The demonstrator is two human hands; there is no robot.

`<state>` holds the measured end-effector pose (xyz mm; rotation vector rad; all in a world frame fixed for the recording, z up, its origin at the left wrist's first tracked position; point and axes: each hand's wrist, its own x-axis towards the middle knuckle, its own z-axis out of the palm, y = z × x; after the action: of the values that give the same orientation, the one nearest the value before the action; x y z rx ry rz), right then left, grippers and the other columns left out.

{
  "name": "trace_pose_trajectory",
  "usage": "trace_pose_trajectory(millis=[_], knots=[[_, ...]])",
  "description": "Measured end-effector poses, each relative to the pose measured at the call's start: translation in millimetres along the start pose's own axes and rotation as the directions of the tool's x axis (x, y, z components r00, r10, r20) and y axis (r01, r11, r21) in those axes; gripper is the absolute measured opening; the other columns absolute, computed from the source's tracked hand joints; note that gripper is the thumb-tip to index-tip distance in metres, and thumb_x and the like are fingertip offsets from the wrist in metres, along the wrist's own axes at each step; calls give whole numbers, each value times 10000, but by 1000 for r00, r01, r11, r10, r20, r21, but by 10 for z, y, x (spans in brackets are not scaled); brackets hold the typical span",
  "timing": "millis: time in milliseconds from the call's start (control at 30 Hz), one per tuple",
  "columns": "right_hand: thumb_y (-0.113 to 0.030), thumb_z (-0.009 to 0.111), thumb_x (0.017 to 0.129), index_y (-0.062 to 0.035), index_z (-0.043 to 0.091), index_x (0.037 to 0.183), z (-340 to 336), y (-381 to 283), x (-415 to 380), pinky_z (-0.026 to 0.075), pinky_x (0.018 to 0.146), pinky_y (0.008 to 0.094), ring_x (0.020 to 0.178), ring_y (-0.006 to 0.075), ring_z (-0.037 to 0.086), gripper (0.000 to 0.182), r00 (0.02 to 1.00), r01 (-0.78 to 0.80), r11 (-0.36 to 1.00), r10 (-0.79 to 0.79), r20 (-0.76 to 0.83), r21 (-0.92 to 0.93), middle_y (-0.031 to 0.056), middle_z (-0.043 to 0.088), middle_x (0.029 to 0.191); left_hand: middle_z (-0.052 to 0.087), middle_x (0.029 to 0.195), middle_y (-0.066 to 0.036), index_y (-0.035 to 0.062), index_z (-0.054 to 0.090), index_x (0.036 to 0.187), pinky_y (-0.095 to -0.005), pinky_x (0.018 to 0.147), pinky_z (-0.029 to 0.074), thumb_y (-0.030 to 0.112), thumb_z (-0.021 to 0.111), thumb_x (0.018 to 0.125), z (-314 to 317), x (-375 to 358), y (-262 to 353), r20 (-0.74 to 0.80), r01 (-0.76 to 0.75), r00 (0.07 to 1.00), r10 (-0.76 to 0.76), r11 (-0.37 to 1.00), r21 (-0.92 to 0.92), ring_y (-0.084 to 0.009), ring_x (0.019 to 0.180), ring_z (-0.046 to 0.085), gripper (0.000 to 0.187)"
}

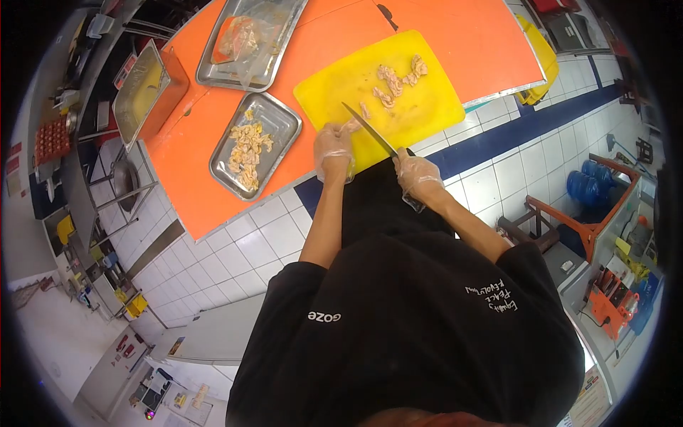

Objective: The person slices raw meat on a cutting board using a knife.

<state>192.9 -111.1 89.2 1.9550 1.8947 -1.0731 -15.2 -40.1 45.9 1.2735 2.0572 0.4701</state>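
On the yellow cutting board [331,92], my gloved left hand [333,151] pinches a pale strip of meat [351,126] near the board's left edge. My right hand [418,175], also in a clear plastic glove, grips the handle of a knife [371,129]. Its blade points up and left, alongside the strip. Several more pale meat pieces [389,78] lie farther up the board. To the left of my left hand sits a metal tray [283,135] with a heap of small cut pieces [247,151].
A larger metal tray [274,53] at the back holds a plastic bag [245,43] with something orange. A deep metal container [155,99] stands at the left edge of the orange table [174,185]. Blue water jugs [590,181] are off to the right.
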Motion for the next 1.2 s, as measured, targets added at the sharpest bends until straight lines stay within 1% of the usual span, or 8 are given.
trace_pose_trajectory(millis=[100, 233, 400, 633, 833, 967, 1100, 1200], knots=[[-326, 445, 1181, -32, 585, 1242, -96, -47, 14, 576, 849, 614, 986, 473, 763, 331, 1000, -21, 1000, 21, -8, -19, 243, 788, 1010, 810, 1002, -193, 51, 833, 1036, -470, 844, 590, 375, 802, 953, -28, 22, 5, 31, 0, 1000, -1, 999, 35, -371, 979, 786, 336], [-314, 446, 1178, -33, 590, 1256, -127, -125, -78, 583, 863, 604, 1002, 466, 770, 326, 998, 48, 999, -48, 36, -17, 239, 796, 1036, 815, 1016, -182, 57, 848, 1044, -476, 837, 587, 374, 802, 954, -192, -55, 173, 97, 137, 986, -135, 991, -10, -381, 971, 780, 333], [-299, 444, 1175, -35, 582, 1255, 116, -100, 42, 581, 834, 597, 968, 462, 770, 308, 997, 15, 999, -12, 72, -39, 238, 789, 988, 768, 974, -236, 50, 824, 993, -496, 780, 557, 296, 752, 968, 18, 19, -106, -28, -176, 984, 176, 984, 1, -425, 917, 741, 257], [-281, 439, 1170, -27, 581, 1247, 159, -234, 299, 576, 818, 598, 947, 470, 772, 302, 999, 14, 998, -11, 53, -63, 256, 791, 965, 652, 894, -293, 8, 729, 888, -543, 712, 494, 227, 723, 941, -24, 6, -9, 37, -135, 990, 134, 991, 17, -472, 867, 683, 225], [-220, 533, 1092, -38, 616, 1277, 101, -579, 815, 607, 912, 583, 1057, 465, 789, 272, 998, 55, 998, -55, -13, 20, 275, 802, 1088, 726, 916, -257, 19, 783, 944, -528, 769, 544, 238, 731, 955, 79, -7, -137, -49, -275, 960, 277, 960, 46, -460, 918, 713, 225], [-183, 644, 1021, -43, 612, 1293, -118, -834, 956, 612, 920, 572, 1078, 465, 787, 307, 990, 135, 990, -133, -41, 43, 261, 807, 1087, 779, 966, -228, 30, 825, 1016, -506, 815, 569, 272, 755, 968, 169, 53, -227, -40, -202, 979, 202, 979, 3, -432, 973, 745, 256], [-283, 419, 1154, -24, 598, 1318, 51, -375, 581, 599, 857, 576, 1002, 467, 781, 355, 997, 59, 998, -59, 47, -5, 259, 802, 1039, 793, 1005, -223, 37, 837, 1058, -491, 819, 570, 289, 764, 971, 88, -15, -139, -62, -136, 989, 134, 990, -33, -431, 961, 753, 276], [-267, 457, 1151, -37, 591, 1298, 164, 66, -13, 591, 843, 577, 984, 463, 781, 304, 998, 16, 997, -11, 64, -79, 250, 804, 1025, 792, 990, -220, 40, 835, 1050, -492, 800, 563, 286, 764, 976, 178, -20, -198, -146, -152, 980, 133, 981, -122, -427, 918, 753, 267]])
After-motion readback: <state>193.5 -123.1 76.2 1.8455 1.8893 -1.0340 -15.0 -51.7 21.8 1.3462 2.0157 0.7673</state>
